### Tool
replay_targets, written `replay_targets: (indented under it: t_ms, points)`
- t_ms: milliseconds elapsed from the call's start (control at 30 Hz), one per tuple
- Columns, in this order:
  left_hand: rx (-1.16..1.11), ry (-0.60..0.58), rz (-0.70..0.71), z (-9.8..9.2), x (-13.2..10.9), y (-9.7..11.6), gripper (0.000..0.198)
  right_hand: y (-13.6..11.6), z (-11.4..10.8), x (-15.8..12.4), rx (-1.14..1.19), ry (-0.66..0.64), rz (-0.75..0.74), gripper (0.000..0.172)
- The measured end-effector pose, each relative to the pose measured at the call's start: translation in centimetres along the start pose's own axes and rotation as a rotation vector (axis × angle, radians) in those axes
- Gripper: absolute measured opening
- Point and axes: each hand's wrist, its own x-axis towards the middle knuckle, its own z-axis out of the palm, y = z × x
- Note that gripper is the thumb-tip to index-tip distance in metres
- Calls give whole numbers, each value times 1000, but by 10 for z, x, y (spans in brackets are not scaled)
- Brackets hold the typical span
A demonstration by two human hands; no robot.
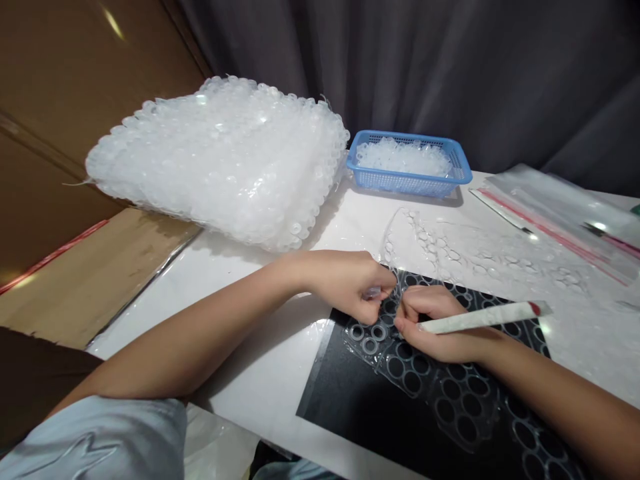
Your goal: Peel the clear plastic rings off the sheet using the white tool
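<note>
Left hand (345, 288) and right hand (433, 327) shown close together near the far edge of a black mat (360, 423), which lay toward the near right corner of a white surface (250, 360). The left hand was closed, its fingertips (383, 290) pinched at a clear plastic sheet of rings (453, 400); the exact hold was hidden by the fingers. The right hand was closed around a white stick (483, 318) with a red tip, its fingers touching the sheet beside the left hand. The sheet lay under both hands, spread across the mat and running beyond its far edge onto the surface. A large pile of similar ring sheets (215, 160) sat at the far left of the surface, near its edge, with a blue plastic basket (410, 167) of clear rings just to its right. A clear zip bag (560, 220) lay at the far right corner. A stretch of bare surface separated the left forearm from the mat's left edge.
</note>
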Motion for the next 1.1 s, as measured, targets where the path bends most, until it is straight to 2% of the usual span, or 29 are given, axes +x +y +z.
replay_targets:
  t_ms: [100, 200, 433, 633, 833, 967, 1033, 1100]
  points:
    - [-63, -69, 1, 0, 0, 2, 12, 1, 1, 0, -13, 14, -1, 26]
    - [-90, -87, 5, 2, 1, 2, 22, 3, 2, 0, -18, 26, -7, 24]
    - [-21, -33, 102, 11, 5, -5, 8, 2, 6, 1, -158, 9, -15, 25]
    - [47, 39, 32, 16, 9, -3, 3, 2, 8, 1, -191, 17, 0, 26]
    - [106, -60, 33, 19, 13, -2, 2, 6, 12, 0, -181, 46, 4, 25]
    - [-106, -153, 60, 2, 3, -10, 13, 6, 11, -1, -194, 33, 8, 26]
    - [-262, -155, 7, -12, -7, -13, 15, 5, 9, -1, -191, 17, 34, 27]
    - [-313, -132, -49, -24, -16, -14, 13, 3, 6, 0, -138, -25, 99, 27]
